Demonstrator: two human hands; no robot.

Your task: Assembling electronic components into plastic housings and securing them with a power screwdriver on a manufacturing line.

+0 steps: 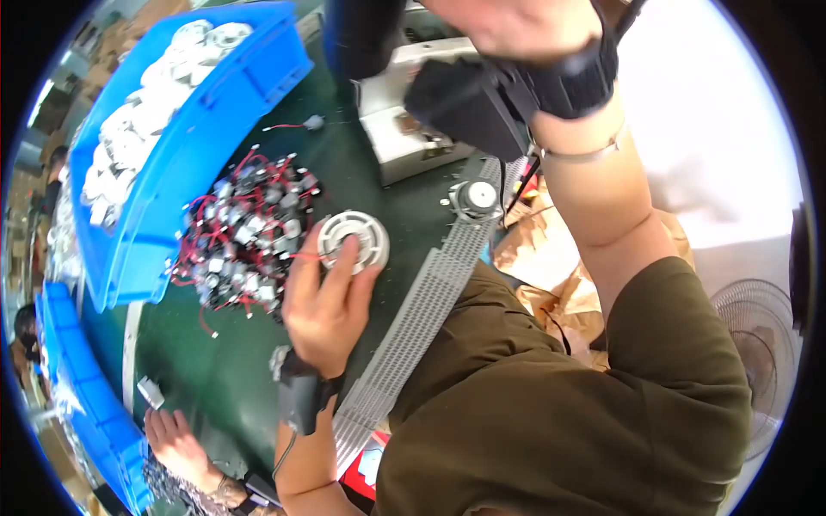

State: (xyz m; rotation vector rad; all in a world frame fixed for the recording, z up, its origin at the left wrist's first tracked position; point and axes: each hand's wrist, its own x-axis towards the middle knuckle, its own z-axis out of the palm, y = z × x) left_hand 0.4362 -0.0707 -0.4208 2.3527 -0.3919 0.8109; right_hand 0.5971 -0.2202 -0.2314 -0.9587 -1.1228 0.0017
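My left hand (327,310) grips a round white plastic part (372,230) with a slotted rim, fingers laid over its middle and side. A red wire shows next to the fingers, and I cannot tell whether it belongs to the part. Just left of this hand lies a heap of small motors with red wires (254,228). My right hand (525,21) is raised at the top edge, with its fingers cut off or hidden. Close to it are a dark, blurred cylinder (366,34) and a silver metal fixture (413,142).
A blue bin (206,129) of white parts stands at upper left, another blue bin (86,396) below. A perforated metal strip (413,318) edges the green table, bearing a small round part (477,198). Another person's hand (181,447) is near a white block (151,393). A fan (757,344) stands right.
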